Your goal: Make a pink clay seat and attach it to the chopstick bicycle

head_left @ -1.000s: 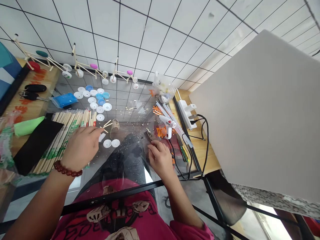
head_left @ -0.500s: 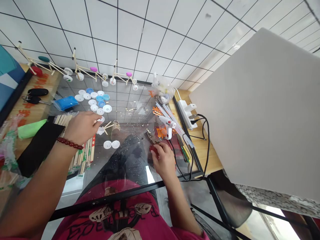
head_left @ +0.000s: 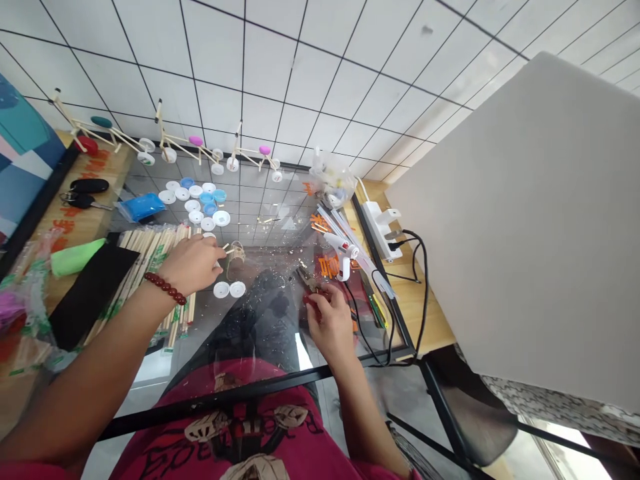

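Observation:
My left hand (head_left: 197, 265), with a beaded bracelet, reaches over the small cut sticks (head_left: 229, 248) beside a roll of twine (head_left: 237, 255). Its fingers are bent downward, and what lies under them is hidden. My right hand (head_left: 330, 319) has its fingers curled at the red handles of the pliers (head_left: 307, 281), which lie on the glass table (head_left: 270, 313). Two white bottle caps (head_left: 229, 289) rest just right of my left hand. More white and blue caps (head_left: 195, 193) lie farther back. Wrapped chopsticks (head_left: 150, 247) are spread under my left wrist.
Three stick tricycles (head_left: 180, 143) stand along the back edge. A glue gun (head_left: 343, 252), glue sticks (head_left: 357, 247) and a power strip (head_left: 381, 230) are at the right. Keys (head_left: 83, 200), a blue packet (head_left: 141, 207) and black cloth (head_left: 90, 293) lie left.
My left hand has moved right and slightly down, from the caps to the small sticks. My right hand stays by the plier handles. The view has shifted slightly.

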Available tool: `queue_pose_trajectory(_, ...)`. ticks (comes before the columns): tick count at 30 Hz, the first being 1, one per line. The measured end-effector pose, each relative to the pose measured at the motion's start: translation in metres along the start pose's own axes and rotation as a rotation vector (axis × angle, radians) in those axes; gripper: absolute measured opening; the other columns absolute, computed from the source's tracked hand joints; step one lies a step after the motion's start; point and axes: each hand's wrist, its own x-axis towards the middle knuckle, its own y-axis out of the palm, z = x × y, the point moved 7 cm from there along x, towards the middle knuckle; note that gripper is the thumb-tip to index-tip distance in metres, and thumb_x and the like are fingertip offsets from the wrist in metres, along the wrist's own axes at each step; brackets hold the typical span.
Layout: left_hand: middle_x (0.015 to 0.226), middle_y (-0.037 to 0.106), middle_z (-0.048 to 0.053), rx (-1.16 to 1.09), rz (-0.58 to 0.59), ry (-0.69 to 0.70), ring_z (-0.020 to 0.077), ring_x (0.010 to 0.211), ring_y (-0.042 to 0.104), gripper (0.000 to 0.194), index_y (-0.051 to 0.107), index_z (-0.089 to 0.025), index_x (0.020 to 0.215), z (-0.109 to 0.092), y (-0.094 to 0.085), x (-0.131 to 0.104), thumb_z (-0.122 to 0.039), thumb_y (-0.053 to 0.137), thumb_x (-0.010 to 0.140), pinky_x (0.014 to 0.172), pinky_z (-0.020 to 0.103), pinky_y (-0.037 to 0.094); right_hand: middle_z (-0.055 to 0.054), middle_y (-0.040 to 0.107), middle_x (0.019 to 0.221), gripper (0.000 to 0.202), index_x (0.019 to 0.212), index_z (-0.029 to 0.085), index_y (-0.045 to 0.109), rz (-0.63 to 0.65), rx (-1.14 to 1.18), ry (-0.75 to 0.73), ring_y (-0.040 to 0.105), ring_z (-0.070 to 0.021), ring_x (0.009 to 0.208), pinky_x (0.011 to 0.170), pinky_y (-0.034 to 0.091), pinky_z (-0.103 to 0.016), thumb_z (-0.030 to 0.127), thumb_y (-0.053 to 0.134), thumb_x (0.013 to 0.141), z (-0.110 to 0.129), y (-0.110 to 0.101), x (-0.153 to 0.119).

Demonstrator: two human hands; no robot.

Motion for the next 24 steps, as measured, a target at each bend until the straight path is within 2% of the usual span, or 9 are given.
queue_pose_trajectory(2, 0.106, 0.069, 0.013, 0.086, 0.034, 0.029, 0.0340, 0.104, 0.062, 0.025, 0.076, -0.018, 0.097, -0.008, 0.001, -0.003, -0.024, 0.056, 0.084, 0.086, 0.045, 0.048, -0.016, 0.051, 0.135, 0.020, 0.107, 0.021, 0.069, -0.031, 0.022, -0.006, 0.060, -0.0259, 0.107, 0.089, 0.048, -0.043, 0.023, 0.057, 0.091, 0.007, -0.001, -0.001)
queue_pose_trajectory(5, 0.107, 0.068, 0.014, 0.172, 0.003, 0.055, 0.0312, 0.103, 0.060, 0.029, 0.074, -0.014, 0.098, -0.019, -0.005, -0.011, -0.016, 0.047, 0.088, 0.089, 0.045, 0.046, -0.016, 0.048, 0.141, 0.020, 0.109, 0.022, 0.067, -0.032, 0.069, -0.035, 0.060, -0.0252, 0.109, 0.092, 0.047, -0.043, 0.024, 0.058, 0.092, 0.020, -0.001, 0.001)
queue_pose_trajectory(9, 0.101, 0.067, 0.015, 0.209, -0.013, 0.071, 0.0317, 0.101, 0.058, 0.035, 0.072, -0.012, 0.090, -0.026, -0.004, -0.016, -0.016, 0.038, 0.095, 0.089, 0.046, 0.044, -0.012, 0.058, 0.134, 0.017, 0.105, 0.023, 0.069, 0.018, 0.126, -0.098, 0.062, -0.0227, 0.108, 0.093, 0.047, -0.039, 0.024, 0.057, 0.094, 0.033, 0.001, 0.009)
queue_pose_trajectory(12, 0.103, 0.067, 0.017, 0.185, -0.039, 0.098, 0.0329, 0.101, 0.058, 0.037, 0.071, -0.012, 0.090, -0.025, -0.001, -0.016, -0.015, 0.035, 0.096, 0.090, 0.048, 0.042, -0.011, 0.064, 0.126, 0.016, 0.101, 0.023, 0.070, 0.005, 0.170, -0.103, 0.064, -0.0214, 0.108, 0.092, 0.048, -0.037, 0.024, 0.056, 0.095, 0.031, -0.001, 0.013)
queue_pose_trajectory(15, 0.110, 0.068, 0.016, 0.068, -0.121, 0.089, 0.0322, 0.106, 0.058, 0.034, 0.068, -0.012, 0.095, -0.018, -0.007, -0.020, -0.017, 0.034, 0.097, 0.095, 0.048, 0.040, -0.010, 0.067, 0.120, 0.016, 0.100, 0.023, 0.070, -0.035, 0.205, -0.089, 0.064, -0.0211, 0.110, 0.093, 0.048, -0.037, 0.024, 0.055, 0.095, 0.024, -0.005, 0.014)
queue_pose_trajectory(17, 0.109, 0.070, 0.013, -0.108, -0.189, -0.022, 0.0279, 0.104, 0.060, 0.030, 0.065, -0.014, 0.099, -0.001, -0.015, -0.027, -0.022, 0.036, 0.099, 0.092, 0.041, 0.043, -0.009, 0.069, 0.117, 0.017, 0.100, 0.023, 0.070, -0.045, 0.212, -0.076, 0.065, -0.0215, 0.109, 0.093, 0.048, -0.037, 0.025, 0.055, 0.096, 0.021, -0.006, 0.012)
queue_pose_trajectory(20, 0.097, 0.073, 0.004, -0.361, -0.267, -0.211, 0.0200, 0.088, 0.064, 0.025, 0.063, -0.018, 0.104, 0.026, -0.023, -0.044, -0.033, 0.044, 0.097, 0.079, 0.029, 0.045, -0.008, 0.072, 0.113, 0.017, 0.100, 0.023, 0.071, -0.036, 0.217, -0.054, 0.066, -0.0213, 0.105, 0.091, 0.048, -0.036, 0.025, 0.054, 0.096, 0.017, -0.006, 0.010)
queue_pose_trajectory(22, 0.092, 0.074, 0.001, -0.449, -0.254, -0.210, 0.0173, 0.079, 0.064, 0.024, 0.066, -0.020, 0.099, 0.031, -0.021, -0.052, -0.037, 0.050, 0.094, 0.074, 0.026, 0.045, -0.007, 0.073, 0.111, 0.016, 0.099, 0.023, 0.071, -0.030, 0.222, -0.056, 0.067, -0.0210, 0.103, 0.089, 0.048, -0.036, 0.023, 0.055, 0.095, 0.016, -0.003, 0.008)
queue_pose_trajectory(24, 0.090, 0.075, 0.001, -0.490, -0.219, -0.144, 0.0170, 0.076, 0.064, 0.024, 0.068, -0.020, 0.092, 0.024, -0.017, -0.051, -0.039, 0.052, 0.092, 0.073, 0.027, 0.045, -0.006, 0.074, 0.109, 0.015, 0.098, 0.023, 0.071, -0.046, 0.230, -0.085, 0.067, -0.0208, 0.101, 0.087, 0.047, -0.035, 0.022, 0.057, 0.094, 0.018, 0.001, 0.007)
